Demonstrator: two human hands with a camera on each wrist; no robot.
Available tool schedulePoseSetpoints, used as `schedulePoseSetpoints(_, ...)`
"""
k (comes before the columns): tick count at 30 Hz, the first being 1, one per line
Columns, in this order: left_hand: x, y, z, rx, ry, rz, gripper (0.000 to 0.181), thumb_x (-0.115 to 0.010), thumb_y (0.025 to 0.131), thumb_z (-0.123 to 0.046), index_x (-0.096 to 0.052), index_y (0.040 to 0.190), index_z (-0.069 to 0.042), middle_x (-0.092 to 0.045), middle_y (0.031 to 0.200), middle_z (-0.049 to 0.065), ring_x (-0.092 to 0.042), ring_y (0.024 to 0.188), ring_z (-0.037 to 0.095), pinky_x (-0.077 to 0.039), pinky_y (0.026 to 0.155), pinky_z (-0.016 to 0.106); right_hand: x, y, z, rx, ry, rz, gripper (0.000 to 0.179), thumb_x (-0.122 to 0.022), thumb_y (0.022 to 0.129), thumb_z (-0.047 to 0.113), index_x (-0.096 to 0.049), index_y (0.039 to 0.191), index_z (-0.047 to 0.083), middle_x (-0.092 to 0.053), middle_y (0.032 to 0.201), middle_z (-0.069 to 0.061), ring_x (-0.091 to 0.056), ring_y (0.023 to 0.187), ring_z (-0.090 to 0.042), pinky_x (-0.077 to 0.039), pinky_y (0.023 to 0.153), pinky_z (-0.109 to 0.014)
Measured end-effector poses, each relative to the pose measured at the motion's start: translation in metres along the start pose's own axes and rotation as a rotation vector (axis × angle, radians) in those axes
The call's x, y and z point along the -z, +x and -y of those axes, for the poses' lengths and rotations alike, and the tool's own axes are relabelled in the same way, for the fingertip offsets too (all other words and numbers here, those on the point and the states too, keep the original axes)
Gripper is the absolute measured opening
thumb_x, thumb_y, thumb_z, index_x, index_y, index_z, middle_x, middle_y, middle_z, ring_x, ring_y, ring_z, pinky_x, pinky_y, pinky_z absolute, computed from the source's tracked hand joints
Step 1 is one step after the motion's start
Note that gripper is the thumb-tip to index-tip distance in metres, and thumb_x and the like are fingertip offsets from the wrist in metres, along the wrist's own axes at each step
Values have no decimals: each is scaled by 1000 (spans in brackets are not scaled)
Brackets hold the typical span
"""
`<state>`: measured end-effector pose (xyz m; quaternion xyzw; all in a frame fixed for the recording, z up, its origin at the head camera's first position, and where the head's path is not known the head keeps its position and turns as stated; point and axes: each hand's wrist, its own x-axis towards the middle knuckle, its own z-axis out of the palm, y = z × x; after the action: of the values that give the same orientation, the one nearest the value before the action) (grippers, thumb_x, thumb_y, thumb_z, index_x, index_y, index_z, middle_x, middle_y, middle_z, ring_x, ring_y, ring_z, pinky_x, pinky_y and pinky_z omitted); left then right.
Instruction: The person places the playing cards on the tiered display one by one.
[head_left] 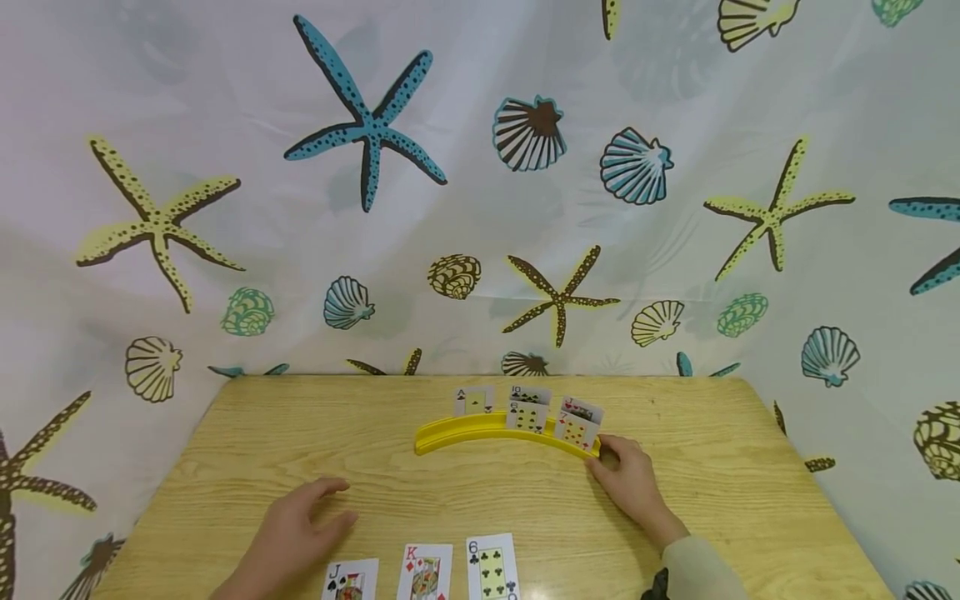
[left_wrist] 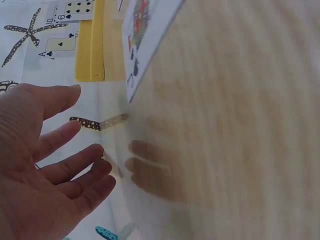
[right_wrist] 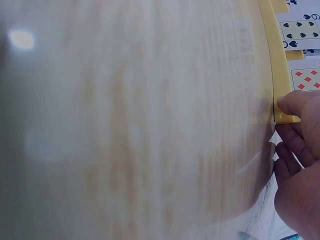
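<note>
A curved yellow card holder (head_left: 465,428) stands toward the back of the table. My right hand (head_left: 628,477) pinches its right end; in the right wrist view the thumb (right_wrist: 295,104) lies on the front of that end. An ace (head_left: 475,401) stands at the back of the holder. Right of it, a 6 of spades (head_left: 526,417) stands before a 10 (head_left: 529,394), and a 7 of diamonds (head_left: 576,430) before a jack (head_left: 581,409). My left hand (head_left: 294,529) is held over the table with parted, relaxed fingers, holding nothing, near the jack of spades (head_left: 352,582).
A king of diamonds (head_left: 425,573) and a 6 of clubs (head_left: 492,568) lie in a row with the jack of spades at the near edge of the view. Beyond the wooden table (head_left: 300,417) hangs a white cloth (head_left: 465,208) printed with starfish and shells.
</note>
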<state>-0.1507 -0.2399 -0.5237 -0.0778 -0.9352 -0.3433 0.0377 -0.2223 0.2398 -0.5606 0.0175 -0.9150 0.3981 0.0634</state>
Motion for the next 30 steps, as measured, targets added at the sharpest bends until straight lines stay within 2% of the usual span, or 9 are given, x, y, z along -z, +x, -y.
schedulePoseSetpoints(7, 4, -14, 8, 120, 32, 127, 52, -80, 94, -42, -69, 134, -10, -69, 137, 16, -62, 131, 44, -51, 107, 62, 1, 0, 0, 3, 8, 1, 46, -75, 98, 15, -64, 138, -5, -67, 135, -23, -59, 128, -40, -48, 111, -59)
schedulePoseSetpoints(11, 1, -25, 11, 139, 50, 137, 54, -83, 90, -43, -70, 132, -11, -70, 135, 15, -64, 128, 42, -52, 106, 60, 0, 0, 0, 1, 10, 0, 45, -75, 98, 14, -65, 138, -5, -67, 135, -23, -59, 128, -40, -48, 111, -59)
schedulePoseSetpoints(14, -2, -33, 15, 111, 57, 122, 53, -85, 88, -41, -71, 129, -11, -69, 135, 18, -63, 129, 45, -52, 106, 62, 0, 0, -1, 1, 7, -1, 45, -75, 98, 15, -65, 138, -5, -67, 135, -23, -59, 128, -40, -48, 111, -59)
schedulePoseSetpoints(16, -3, -38, 19, 81, 54, 123, 53, -86, 87, -40, -71, 129, -9, -67, 138, 24, -59, 132, 51, -50, 106, 66, 1, 0, -1, 3, 3, -3, 45, -75, 98, 15, -65, 138, -4, -68, 135, -23, -59, 127, -40, -48, 111, -59)
schedulePoseSetpoints(20, -6, -43, 27, 33, 39, 152, 57, -86, 86, -40, -70, 130, -7, -59, 143, 35, -46, 138, 64, -43, 106, 77, 1, 0, -1, 8, -3, -8, 45, -75, 98, 15, -66, 137, -4, -69, 134, -23, -60, 126, -40, -48, 111, -59)
schedulePoseSetpoints(24, -10, -44, 37, -28, 62, 184, 66, -87, 82, -42, -69, 132, -3, -55, 143, 41, -42, 136, 70, -37, 100, 85, 0, -1, 0, 12, -5, -11, 44, -75, 98, 15, -66, 136, -4, -69, 133, -22, -60, 126, -40, -48, 110, -60)
schedulePoseSetpoints(27, -11, -43, 44, -77, 118, 229, 75, -86, 80, -47, -66, 133, 3, -52, 143, 44, -41, 134, 72, -34, 97, 90, 0, -1, 1, 15, -5, -15, 44, -75, 97, 15, -66, 136, -3, -69, 133, -22, -60, 126, -39, -49, 110, -60)
schedulePoseSetpoints(30, -12, -40, 50, -79, 146, 303, 85, -83, 81, -53, -60, 139, 6, -46, 146, 47, -37, 135, 74, -30, 96, 93, 0, -1, 1, 17, -3, -15, 44, -75, 97, 15, -66, 137, -3, -69, 133, -21, -60, 126, -39, -49, 110, -60)
